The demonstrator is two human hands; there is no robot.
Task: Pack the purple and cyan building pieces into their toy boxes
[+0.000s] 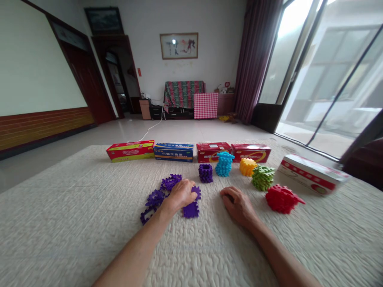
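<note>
My left hand (181, 194) reaches over a group of purple interlocking tiles, its fingers closed on the edge of one purple notched tile (196, 193). Just below that, another purple tile (190, 210) lies flat on the cover. Left of the hand are loose purple pieces (155, 197), some with open frames, partly hidden by my wrist. My right hand (237, 203) rests on the cover with fingers curled in, and no object shows in it. Beyond and between the hands stands a small stack of purple tiles (206, 173).
A blue stack (224, 164), a yellow stack (247, 167), a green stack (263, 177) and a red stack (283, 198) stand to the right. Along the back are a red-yellow box (131, 151), a blue box (173, 152) and two red boxes (251, 153). A white-red box (311, 174) lies far right.
</note>
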